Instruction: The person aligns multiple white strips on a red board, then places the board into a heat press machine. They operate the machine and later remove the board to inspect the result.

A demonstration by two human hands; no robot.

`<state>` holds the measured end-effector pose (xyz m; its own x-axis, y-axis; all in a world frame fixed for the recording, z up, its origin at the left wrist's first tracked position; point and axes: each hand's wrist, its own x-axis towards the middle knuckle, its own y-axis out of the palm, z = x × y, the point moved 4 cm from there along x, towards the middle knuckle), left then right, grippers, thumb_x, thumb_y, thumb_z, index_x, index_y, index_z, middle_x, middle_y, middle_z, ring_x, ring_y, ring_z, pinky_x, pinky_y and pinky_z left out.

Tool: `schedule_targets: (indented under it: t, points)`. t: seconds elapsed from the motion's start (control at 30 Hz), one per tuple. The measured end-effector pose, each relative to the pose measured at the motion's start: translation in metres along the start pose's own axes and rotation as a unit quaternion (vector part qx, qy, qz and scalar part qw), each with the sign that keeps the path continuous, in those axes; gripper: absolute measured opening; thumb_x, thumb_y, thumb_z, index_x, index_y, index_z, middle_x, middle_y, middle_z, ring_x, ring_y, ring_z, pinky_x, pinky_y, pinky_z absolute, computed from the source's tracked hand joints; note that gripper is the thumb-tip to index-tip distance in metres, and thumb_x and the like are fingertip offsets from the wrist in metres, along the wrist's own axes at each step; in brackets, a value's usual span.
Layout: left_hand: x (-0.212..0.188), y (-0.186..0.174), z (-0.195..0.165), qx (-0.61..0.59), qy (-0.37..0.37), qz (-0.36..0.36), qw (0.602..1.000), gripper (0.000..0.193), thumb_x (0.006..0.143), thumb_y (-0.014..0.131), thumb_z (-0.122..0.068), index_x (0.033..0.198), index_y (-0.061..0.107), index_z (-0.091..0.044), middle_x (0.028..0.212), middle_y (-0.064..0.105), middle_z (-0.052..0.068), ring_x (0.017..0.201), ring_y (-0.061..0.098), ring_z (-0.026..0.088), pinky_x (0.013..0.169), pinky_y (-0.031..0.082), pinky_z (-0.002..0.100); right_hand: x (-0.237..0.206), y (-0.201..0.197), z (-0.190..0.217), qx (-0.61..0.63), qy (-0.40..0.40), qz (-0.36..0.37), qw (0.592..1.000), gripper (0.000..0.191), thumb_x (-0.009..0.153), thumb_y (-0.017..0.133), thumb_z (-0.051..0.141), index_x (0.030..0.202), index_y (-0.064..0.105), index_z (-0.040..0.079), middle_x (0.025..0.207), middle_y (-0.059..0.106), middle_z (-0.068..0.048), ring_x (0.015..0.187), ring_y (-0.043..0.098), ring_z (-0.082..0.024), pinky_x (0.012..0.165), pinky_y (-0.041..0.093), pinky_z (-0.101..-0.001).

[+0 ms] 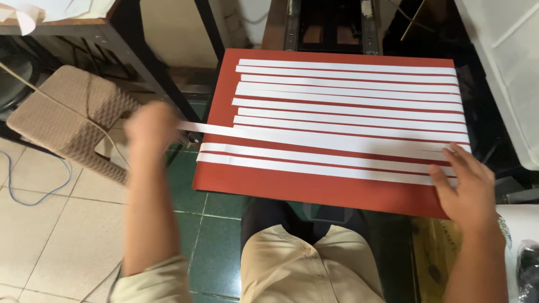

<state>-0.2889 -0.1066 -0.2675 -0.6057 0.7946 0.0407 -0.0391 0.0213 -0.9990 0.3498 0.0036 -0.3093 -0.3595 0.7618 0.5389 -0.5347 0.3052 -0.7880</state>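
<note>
A red rectangular pad (314,188) lies in front of me, covered with several long white strips (348,92) laid side by side. My left hand (150,129), blurred, is off the pad's left edge and grips the end of one white strip (213,128) that sticks out past the pad. My right hand (463,188) lies flat with fingers spread on the pad's right front corner, pressing the right ends of the nearest strips.
A woven beige stool (67,118) stands at the left on the tiled floor, with a thin cable (33,196) beside it. A dark metal table leg (151,67) rises behind the stool. A machine frame (331,25) sits behind the pad. White panels (505,62) stand at the right.
</note>
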Motion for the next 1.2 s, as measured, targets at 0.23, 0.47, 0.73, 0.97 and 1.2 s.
schedule_targets:
  t: [0.23, 0.47, 0.73, 0.97, 1.2]
  points:
    - [-0.039, -0.026, 0.011, 0.096, -0.026, -0.244, 0.965, 0.015, 0.092, 0.068, -0.02, 0.1, 0.076, -0.01, 0.092, 0.073, 0.01, 0.08, 0.072, 0.027, 0.065, 0.055, 0.041, 0.008, 0.023, 0.059, -0.012, -0.032, 0.043, 0.998, 0.052, 0.092, 0.073, 0.039, 0.127, 0.069, 0.001, 0.144, 0.063, -0.016, 0.133, 0.059, -0.034, 0.111, 0.048, -0.0472]
    - [-0.128, 0.02, -0.16, -0.258, 0.3, -0.155, 0.905, 0.032, 0.091, 0.06, -0.016, 0.118, 0.063, 0.001, 0.113, 0.071, 0.02, 0.103, 0.068, 0.038, 0.092, 0.05, 0.053, 0.027, 0.068, 0.133, 0.0, -0.148, 0.141, 0.979, 0.071, 0.09, 0.065, 0.054, 0.138, 0.058, 0.002, 0.146, 0.056, -0.02, 0.139, 0.051, -0.034, 0.119, 0.034, -0.0492]
    - [-0.1, 0.008, -0.082, -0.235, 0.111, -0.099, 0.96, 0.058, 0.101, 0.057, -0.035, 0.145, 0.053, 0.002, 0.118, 0.069, 0.027, 0.108, 0.067, 0.044, 0.099, 0.048, 0.056, 0.031, 0.081, 0.175, -0.001, -0.155, 0.219, 0.963, 0.086, 0.089, 0.058, 0.067, 0.144, 0.049, 0.002, 0.153, 0.047, -0.016, 0.145, 0.039, -0.032, 0.122, 0.017, -0.0536]
    - [-0.033, 0.068, -0.019, -0.507, 0.024, -0.045, 0.86, 0.057, 0.092, 0.078, -0.026, 0.131, 0.06, 0.012, 0.109, 0.074, 0.024, 0.1, 0.074, 0.032, 0.085, 0.057, 0.039, 0.029, 0.088, 0.192, 0.068, -0.173, 0.183, 0.965, 0.08, 0.093, 0.062, 0.058, 0.145, 0.05, -0.002, 0.154, 0.046, -0.021, 0.146, 0.04, -0.035, 0.121, 0.017, -0.0569]
    - [-0.008, 0.098, 0.008, -0.62, -0.042, 0.01, 0.784, 0.055, 0.087, 0.079, -0.009, 0.134, 0.06, 0.012, 0.096, 0.072, 0.022, 0.084, 0.069, 0.025, 0.074, 0.052, 0.034, 0.019, 0.049, 0.104, 0.062, -0.045, 0.079, 0.994, 0.063, 0.093, 0.069, 0.04, 0.145, 0.053, 0.008, 0.15, 0.055, -0.016, 0.141, 0.05, -0.036, 0.124, 0.028, -0.0582]
